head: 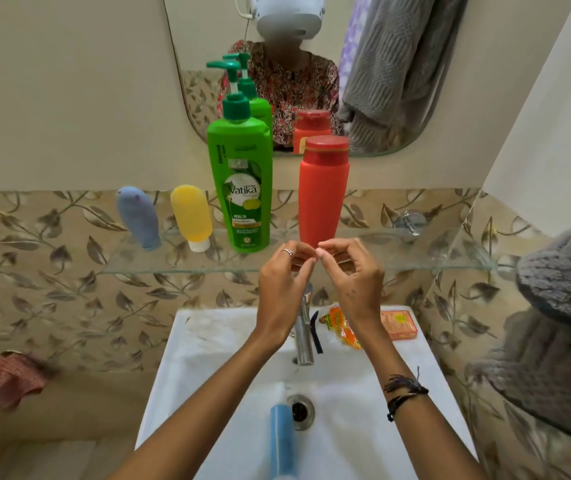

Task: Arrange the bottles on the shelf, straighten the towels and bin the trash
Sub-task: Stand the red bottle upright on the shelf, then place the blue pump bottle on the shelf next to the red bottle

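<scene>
Glass makes up the shelf (433, 251) that runs across the leaf-patterned wall above the sink (187, 344). Four bottles stand on it: a blue bottle (138, 216) at the far left, leaning and cap down, a yellow bottle (191, 216) just beside it, also cap down, then a tall green shampoo bottle (242, 181) with a pump, and an orange bottle (324, 192) to its right, upright.

Both hands are raised just in front of the shelf edge, near the orange bottle's foot. The left hand (282, 289) and the right hand (356, 285) have curled fingers whose tips meet; each grip looks pinched, but on what I cannot tell.

Another blue bottle (282, 441) lies in the near part of the sink, beside the drain (299, 410). An orange wrapper (341, 327) and a soap bar (398, 323) lie on the sink's far rim, right of the tap (304, 330). A grey towel (568, 271) hangs at the right, a red checked cloth (10, 379) at the left.
</scene>
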Demonstrator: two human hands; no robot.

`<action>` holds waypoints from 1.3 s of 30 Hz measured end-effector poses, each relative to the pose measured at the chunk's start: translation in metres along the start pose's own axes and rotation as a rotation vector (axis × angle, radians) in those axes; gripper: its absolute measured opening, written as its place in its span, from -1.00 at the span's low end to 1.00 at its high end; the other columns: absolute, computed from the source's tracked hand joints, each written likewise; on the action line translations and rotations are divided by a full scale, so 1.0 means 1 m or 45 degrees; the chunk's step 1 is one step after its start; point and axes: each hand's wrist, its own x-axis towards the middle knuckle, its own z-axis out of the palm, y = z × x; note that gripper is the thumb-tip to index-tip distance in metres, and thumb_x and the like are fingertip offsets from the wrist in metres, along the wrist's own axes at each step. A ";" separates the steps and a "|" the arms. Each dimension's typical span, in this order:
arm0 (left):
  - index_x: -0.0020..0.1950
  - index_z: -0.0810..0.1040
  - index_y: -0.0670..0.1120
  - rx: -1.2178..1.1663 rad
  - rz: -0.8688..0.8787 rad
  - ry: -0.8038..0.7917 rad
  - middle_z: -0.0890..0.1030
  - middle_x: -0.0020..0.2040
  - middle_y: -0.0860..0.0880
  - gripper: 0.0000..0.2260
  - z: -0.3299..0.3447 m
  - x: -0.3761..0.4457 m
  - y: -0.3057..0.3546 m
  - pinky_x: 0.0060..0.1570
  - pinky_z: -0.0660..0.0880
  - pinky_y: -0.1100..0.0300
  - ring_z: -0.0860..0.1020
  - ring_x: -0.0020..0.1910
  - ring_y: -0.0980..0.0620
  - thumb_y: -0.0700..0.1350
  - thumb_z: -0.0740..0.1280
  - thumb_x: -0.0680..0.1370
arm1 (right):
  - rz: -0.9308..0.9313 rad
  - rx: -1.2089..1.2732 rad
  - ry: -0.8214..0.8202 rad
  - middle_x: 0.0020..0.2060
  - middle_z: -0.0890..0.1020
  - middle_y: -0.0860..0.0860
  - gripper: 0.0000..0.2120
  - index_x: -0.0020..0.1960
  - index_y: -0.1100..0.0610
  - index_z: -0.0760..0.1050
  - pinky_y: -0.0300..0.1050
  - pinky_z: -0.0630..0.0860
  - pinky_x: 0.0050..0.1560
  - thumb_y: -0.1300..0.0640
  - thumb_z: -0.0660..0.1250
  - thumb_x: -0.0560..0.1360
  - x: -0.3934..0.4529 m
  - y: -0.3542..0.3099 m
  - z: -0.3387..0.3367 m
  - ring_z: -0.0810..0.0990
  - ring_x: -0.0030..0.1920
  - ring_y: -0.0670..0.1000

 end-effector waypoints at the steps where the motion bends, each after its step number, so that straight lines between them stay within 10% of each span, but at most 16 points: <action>1: -0.07 0.54 -0.01 -0.027 -0.019 -0.021 0.58 -0.18 0.08 -0.89 -0.002 -0.006 -0.001 -0.18 0.48 0.47 0.57 -0.17 0.25 -0.22 0.35 0.51 | -0.001 0.006 -0.018 -0.19 0.60 -0.08 -0.93 -0.08 0.09 0.59 -0.35 0.52 -0.17 0.15 0.38 0.44 -0.007 -0.001 0.003 0.58 -0.20 -0.16; 11: -0.11 0.52 0.10 -0.030 -0.336 -0.211 0.58 -0.17 0.15 -0.80 -0.028 -0.108 -0.051 -0.17 0.46 0.48 0.57 -0.15 0.22 -0.23 0.34 0.51 | 0.330 0.107 -0.184 -0.27 0.60 -0.26 -0.92 -0.11 0.02 0.59 -0.43 0.47 -0.25 0.04 0.34 0.44 -0.115 0.018 0.015 0.58 -0.30 -0.24; 20: -0.14 0.60 -0.16 0.080 -1.307 -0.263 0.62 -0.19 -0.05 -0.94 -0.026 -0.180 -0.147 -0.12 0.54 0.22 0.58 -0.18 -0.01 -0.26 0.34 0.49 | 1.227 -0.094 -0.348 -0.18 0.64 -0.02 -0.91 -0.12 0.11 0.56 -0.02 0.60 -0.06 0.09 0.36 0.47 -0.220 0.068 0.037 0.62 -0.14 0.02; 27: -0.16 0.47 -0.18 -0.124 -1.772 -0.382 0.51 -0.18 -0.09 -0.87 -0.010 -0.210 -0.183 -0.11 0.47 0.18 0.48 -0.15 -0.02 -0.18 0.39 0.48 | 1.672 -0.261 -0.557 -0.01 0.52 0.03 -0.67 0.09 0.17 0.45 -0.17 0.41 -0.12 0.04 0.41 0.42 -0.245 0.092 0.049 0.51 -0.13 -0.02; 39: 0.02 0.50 -0.19 -0.573 -1.949 -0.232 0.61 -0.14 -0.19 -0.87 -0.026 -0.223 -0.179 -0.23 0.57 0.23 0.58 -0.24 -0.04 -0.34 0.30 0.50 | 1.746 -0.006 -0.710 -0.11 0.55 -0.11 -0.52 0.15 -0.03 0.39 -0.34 0.45 -0.24 0.06 0.52 0.31 -0.257 0.095 0.046 0.54 -0.17 -0.22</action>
